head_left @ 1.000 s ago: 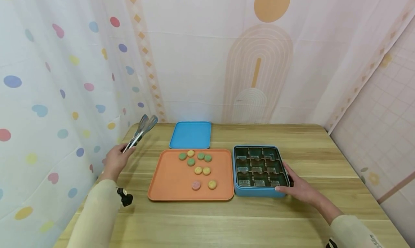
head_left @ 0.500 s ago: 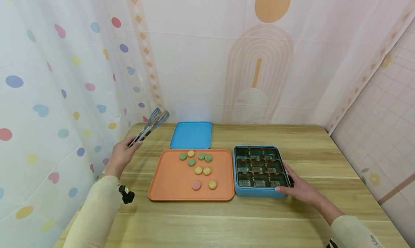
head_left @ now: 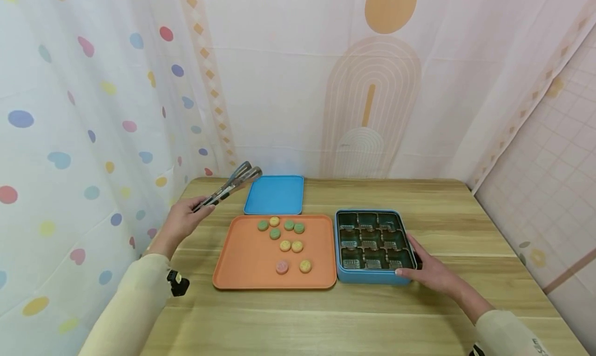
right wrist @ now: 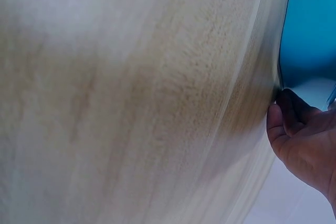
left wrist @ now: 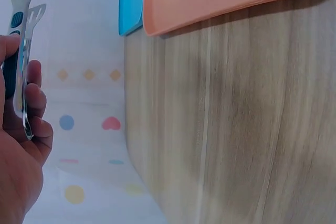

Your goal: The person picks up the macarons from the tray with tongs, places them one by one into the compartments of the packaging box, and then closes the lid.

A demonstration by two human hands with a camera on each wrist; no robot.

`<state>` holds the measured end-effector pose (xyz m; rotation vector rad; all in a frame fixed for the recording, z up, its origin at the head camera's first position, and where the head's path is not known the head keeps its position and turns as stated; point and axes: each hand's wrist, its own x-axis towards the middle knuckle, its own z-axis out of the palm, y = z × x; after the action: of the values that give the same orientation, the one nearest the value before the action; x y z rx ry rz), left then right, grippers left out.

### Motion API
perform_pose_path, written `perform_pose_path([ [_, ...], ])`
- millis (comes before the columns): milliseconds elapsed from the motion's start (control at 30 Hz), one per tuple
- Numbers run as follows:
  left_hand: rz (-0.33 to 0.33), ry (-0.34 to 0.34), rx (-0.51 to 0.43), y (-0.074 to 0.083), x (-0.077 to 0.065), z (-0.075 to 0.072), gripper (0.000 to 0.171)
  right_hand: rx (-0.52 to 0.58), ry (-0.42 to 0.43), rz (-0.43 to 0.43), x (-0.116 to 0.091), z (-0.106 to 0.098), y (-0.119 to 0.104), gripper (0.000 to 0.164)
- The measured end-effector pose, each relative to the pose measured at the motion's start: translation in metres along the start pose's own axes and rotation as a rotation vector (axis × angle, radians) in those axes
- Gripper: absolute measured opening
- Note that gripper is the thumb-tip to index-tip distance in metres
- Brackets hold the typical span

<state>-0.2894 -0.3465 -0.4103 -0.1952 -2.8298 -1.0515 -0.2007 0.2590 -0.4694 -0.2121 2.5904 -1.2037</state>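
My left hand (head_left: 181, 222) grips a pair of metal tongs (head_left: 231, 184) with dark handle grips, held up left of the orange tray. The slotted tips point toward the back right, slightly apart with nothing between them. In the left wrist view, my thumb and fingers wrap the tongs (left wrist: 19, 69). My right hand (head_left: 433, 268) holds the front right corner of a blue box (head_left: 372, 277), thumb on the front rim and fingers along the side. A dark insert (head_left: 371, 239) with square compartments sits inside it. On the orange tray (head_left: 247, 257) lie several small round green, yellow and pink cakes (head_left: 285, 246).
A flat blue lid or tray (head_left: 273, 194) lies at the back of the wooden table (head_left: 298, 320), behind the orange tray. The box stands directly right of the tray. A patterned curtain (head_left: 288, 87) hangs along the table's back and left edges.
My left hand has moved a little to the right with the tongs, and their tips have tilted rightward to the blue lid's left edge. My right hand, the box and the cakes stay put.
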Motion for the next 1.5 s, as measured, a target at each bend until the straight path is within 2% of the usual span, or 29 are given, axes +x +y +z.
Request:
perform_pose_path([
  [233, 0.018, -0.016, 0.052, 0.008, -0.008, 0.004, 0.047, -0.010, 0.001, 0.003, -0.001, 0.000, -0.001, 0.107],
  [367, 0.031, -0.060, 0.027, 0.011, -0.014, 0.007, 0.047, -0.014, 0.001, 0.004, -0.001, 0.000, -0.001, 0.107],
  [700, 0.135, -0.151, 0.000, 0.007, -0.029, 0.013, 0.038, -0.003, -0.006, 0.011, -0.001, 0.000, -0.001, 0.106],
  [967, 0.152, -0.219, -0.053, 0.002, -0.040, 0.019, 0.034, -0.016, -0.006, -0.002, -0.003, 0.001, -0.003, 0.105],
  [1167, 0.135, -0.262, -0.068, 0.000, -0.049, 0.025, 0.031, -0.020, -0.005, 0.003, -0.003, 0.000, -0.003, 0.105],
  [1367, 0.137, -0.272, -0.039, -0.003, -0.056, 0.031, 0.028, -0.009, -0.014, 0.000, -0.003, 0.000, -0.002, 0.105],
  [1500, 0.170, -0.274, -0.044, -0.006, -0.059, 0.034, 0.029, -0.004, -0.009, -0.009, -0.003, 0.001, -0.002, 0.105],
])
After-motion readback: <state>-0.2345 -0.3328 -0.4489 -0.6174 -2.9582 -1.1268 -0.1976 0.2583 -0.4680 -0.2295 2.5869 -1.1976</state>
